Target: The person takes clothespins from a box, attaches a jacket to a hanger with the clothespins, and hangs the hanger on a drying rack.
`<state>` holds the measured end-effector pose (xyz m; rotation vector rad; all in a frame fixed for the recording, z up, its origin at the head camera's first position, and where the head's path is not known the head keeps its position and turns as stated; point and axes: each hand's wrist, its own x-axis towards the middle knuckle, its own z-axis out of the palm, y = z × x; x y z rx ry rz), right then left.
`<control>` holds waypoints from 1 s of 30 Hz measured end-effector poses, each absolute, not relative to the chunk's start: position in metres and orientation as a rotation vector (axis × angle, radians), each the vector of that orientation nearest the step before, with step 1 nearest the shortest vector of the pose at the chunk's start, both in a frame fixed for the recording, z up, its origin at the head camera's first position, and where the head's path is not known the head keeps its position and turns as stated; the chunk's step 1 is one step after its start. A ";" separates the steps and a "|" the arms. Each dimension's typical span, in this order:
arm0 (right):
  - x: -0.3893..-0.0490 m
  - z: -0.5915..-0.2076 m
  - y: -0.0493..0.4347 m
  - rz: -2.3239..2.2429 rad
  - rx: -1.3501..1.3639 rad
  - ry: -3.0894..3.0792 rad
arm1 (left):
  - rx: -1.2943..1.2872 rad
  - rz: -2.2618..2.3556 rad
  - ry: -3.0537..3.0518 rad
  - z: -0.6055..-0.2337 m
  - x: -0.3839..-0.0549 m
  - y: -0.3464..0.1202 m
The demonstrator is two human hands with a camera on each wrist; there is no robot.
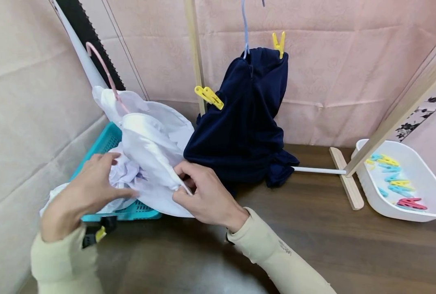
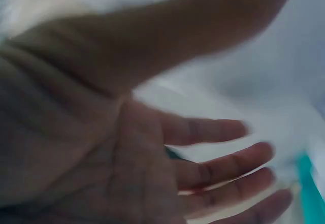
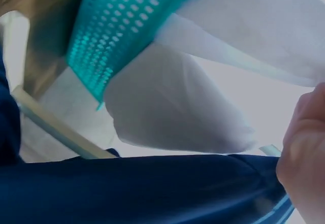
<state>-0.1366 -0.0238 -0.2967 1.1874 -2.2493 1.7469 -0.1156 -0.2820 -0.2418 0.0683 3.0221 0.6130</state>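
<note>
A white garment [image 1: 148,151] on a pink hanger [image 1: 104,69] lies draped over a teal basket [image 1: 105,141] at the left. My left hand [image 1: 93,183] rests against the bunched white cloth [image 2: 254,71] with its fingers spread and fairly straight; that wrist view is blurred. My right hand [image 1: 203,196] pinches the garment's lower edge between thumb and fingers. In the right wrist view the white cloth [image 3: 177,107] hangs below the basket's wall [image 3: 117,26], and only the edge of my right hand [image 3: 304,153] shows.
A navy garment [image 1: 247,122] hangs on a blue hanger just right of my hands, with yellow pegs [image 1: 209,97] clipped on it. A wooden rack post [image 1: 194,53] stands behind. A white tub [image 1: 372,196] of coloured pegs sits at the right on the wooden floor.
</note>
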 end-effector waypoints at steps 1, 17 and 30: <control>-0.136 -0.295 -0.023 1.747 1.196 -2.235 | 0.044 0.518 2.958 -0.247 -0.122 -0.293; -0.134 -0.290 -0.016 1.790 1.095 -2.187 | -0.124 -0.136 2.465 -0.298 -0.200 -0.323; -0.148 -0.291 -0.006 1.726 1.138 -2.210 | -0.043 0.127 2.806 -0.316 -0.221 -0.353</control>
